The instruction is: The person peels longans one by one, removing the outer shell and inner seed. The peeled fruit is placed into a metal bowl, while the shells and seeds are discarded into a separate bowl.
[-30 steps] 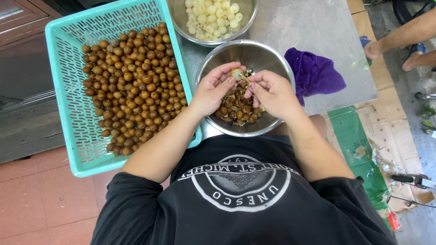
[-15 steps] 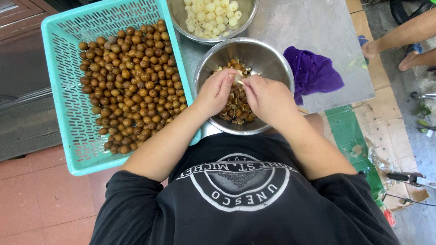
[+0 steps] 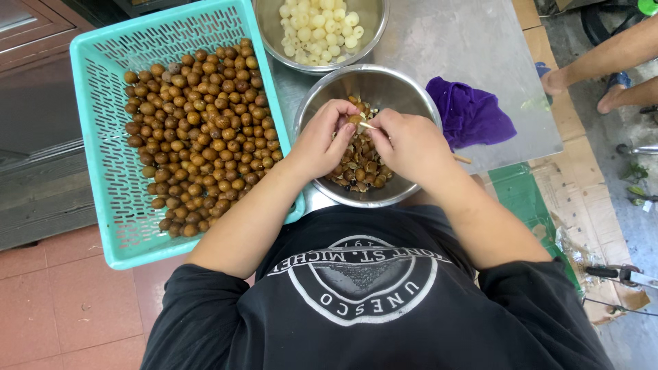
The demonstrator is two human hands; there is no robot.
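Note:
My left hand (image 3: 321, 142) pinches a small round brown fruit (image 3: 354, 120) over a steel bowl (image 3: 415, 92) that holds brown shells and seeds (image 3: 360, 168). My right hand (image 3: 411, 144) grips a thin wooden stick (image 3: 462, 159) whose tip touches the fruit. Both hands meet above the middle of the bowl. To the left, a teal plastic basket (image 3: 89, 137) is filled with many unpeeled brown fruits (image 3: 199, 137).
A second steel bowl (image 3: 375, 24) at the back holds peeled white fruit (image 3: 317, 27). A purple cloth (image 3: 469, 113) lies on the metal table (image 3: 480, 41) to the right. Another person's feet (image 3: 556, 81) are at the far right. Cardboard (image 3: 572, 199) covers the floor.
My hands have drawn closer together and dropped a little into the bowl. The pale piece held a second ago is gone, and a brown fruit is now between my fingers.

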